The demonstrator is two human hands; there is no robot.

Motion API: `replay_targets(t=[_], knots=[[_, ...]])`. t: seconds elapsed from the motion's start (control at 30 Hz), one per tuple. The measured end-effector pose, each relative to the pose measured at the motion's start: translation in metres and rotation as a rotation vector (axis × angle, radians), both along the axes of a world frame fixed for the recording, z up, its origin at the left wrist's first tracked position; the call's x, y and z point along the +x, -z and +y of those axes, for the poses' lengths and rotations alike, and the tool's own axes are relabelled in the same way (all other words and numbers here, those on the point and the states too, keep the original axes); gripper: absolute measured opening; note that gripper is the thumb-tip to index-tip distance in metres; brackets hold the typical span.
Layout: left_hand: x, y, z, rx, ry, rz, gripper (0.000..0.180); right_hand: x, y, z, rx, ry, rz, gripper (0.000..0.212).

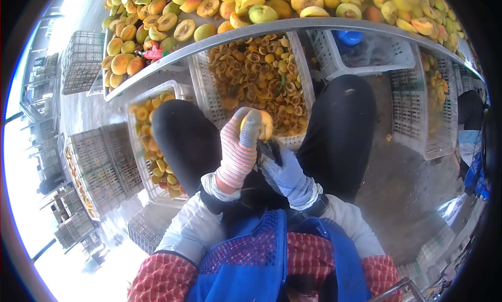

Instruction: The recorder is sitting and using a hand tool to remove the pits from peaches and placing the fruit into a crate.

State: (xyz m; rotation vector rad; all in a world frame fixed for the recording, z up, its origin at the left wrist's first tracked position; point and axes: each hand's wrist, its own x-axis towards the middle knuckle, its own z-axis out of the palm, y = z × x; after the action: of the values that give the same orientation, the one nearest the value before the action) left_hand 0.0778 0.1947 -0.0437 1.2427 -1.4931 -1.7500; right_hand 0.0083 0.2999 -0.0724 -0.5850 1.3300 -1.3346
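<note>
My left hand (238,148), in a striped knit glove, is closed around a peach half (266,125) whose cut yellow-orange face shows beside the fingers. Close below it, my right hand (289,177), in a blue-grey glove, is wrapped round a dark hand tool (269,149). The tool's tip reaches up toward the fruit; its exact kind is hard to make out, and I cannot tell whether it touches the peach. Both hands are held between my knees, in front of a white plastic crate (205,88) full of hollowed peach halves (256,82).
A metal-rimmed table (225,39) heaped with peaches (306,1) curves across the front, a small red object (153,52) lying on it. Left of my knee stands a crate of peaches (159,166). A white basket (366,69) holds something blue (349,38). Another person's leg (470,108) appears far right.
</note>
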Motion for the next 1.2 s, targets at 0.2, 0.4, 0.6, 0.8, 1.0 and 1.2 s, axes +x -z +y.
replay_targets(t=[0.2, 0.4, 0.6, 0.8, 1.0, 1.2], knots=[[0.001, -0.003, -0.007, 0.063, 0.098, -0.040, 0.034, -0.005, 0.004, 0.002, -0.082, -0.016, -0.105, 0.029], [0.007, -0.005, -0.027, 0.165, 0.306, -0.130, 0.034, -0.005, 0.014, 0.005, -0.021, -0.073, -0.258, 0.023], [0.005, 0.009, -0.005, 0.082, 0.156, -0.028, 0.038, 0.014, 0.012, 0.004, -0.041, 0.139, -0.482, 0.030], [0.009, -0.008, 0.002, -0.044, 0.142, 0.276, 0.052, -0.008, 0.005, -0.010, -0.186, 0.350, -0.882, 0.046], [0.026, -0.041, -0.023, 0.017, 0.490, 0.006, 0.055, -0.024, -0.021, -0.012, -0.014, 0.122, -0.225, 0.031], [0.023, -0.042, -0.014, 0.058, 0.093, -0.058, 0.037, -0.033, -0.012, -0.016, -0.036, 0.454, -0.134, 0.018]])
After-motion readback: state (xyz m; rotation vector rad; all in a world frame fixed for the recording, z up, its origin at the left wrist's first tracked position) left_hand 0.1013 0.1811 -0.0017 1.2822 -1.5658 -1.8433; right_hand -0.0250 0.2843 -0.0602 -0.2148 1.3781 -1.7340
